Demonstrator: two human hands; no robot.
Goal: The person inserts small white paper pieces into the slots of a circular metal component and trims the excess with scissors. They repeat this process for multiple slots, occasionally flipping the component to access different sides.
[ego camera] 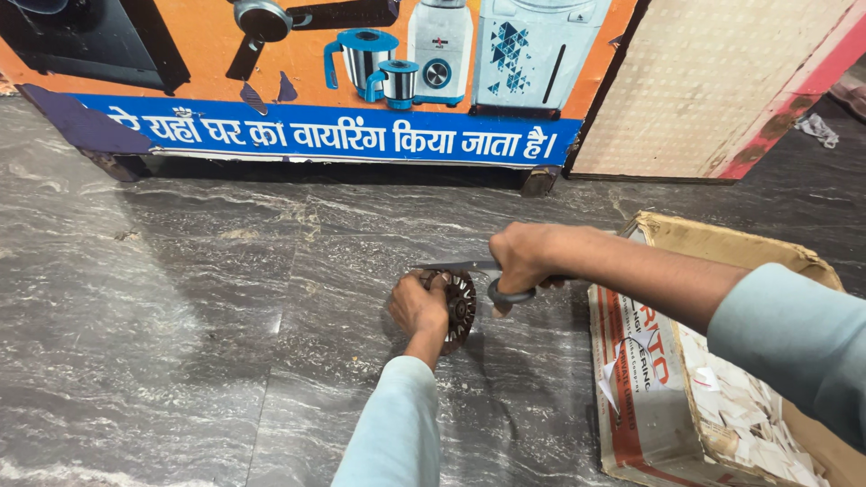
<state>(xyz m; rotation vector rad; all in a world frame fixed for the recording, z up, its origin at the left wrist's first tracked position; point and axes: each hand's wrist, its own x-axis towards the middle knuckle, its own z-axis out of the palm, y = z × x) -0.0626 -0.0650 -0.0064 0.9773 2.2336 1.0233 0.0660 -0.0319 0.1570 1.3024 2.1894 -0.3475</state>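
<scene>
On the grey stone floor (180, 316), my left hand (419, 307) grips a round rotor (460, 307) – fingers curled tight round its rim, pinning it on edge at centre frame. My right hand (521, 260), just beside it, is closed round the grey handles of scissors (469, 268), blades laid across the rotor's top. The rotor looks heavy, stiff, prob. metal w/ copper windings; best held by the rim, as the fine wires could snag or bend. Further right, a torn box (649, 397) holds pale scraps (758, 424) – its far end is cut off. The rotor's near face is hidden by my fingers; blade tips are hard to make out.
</scene>
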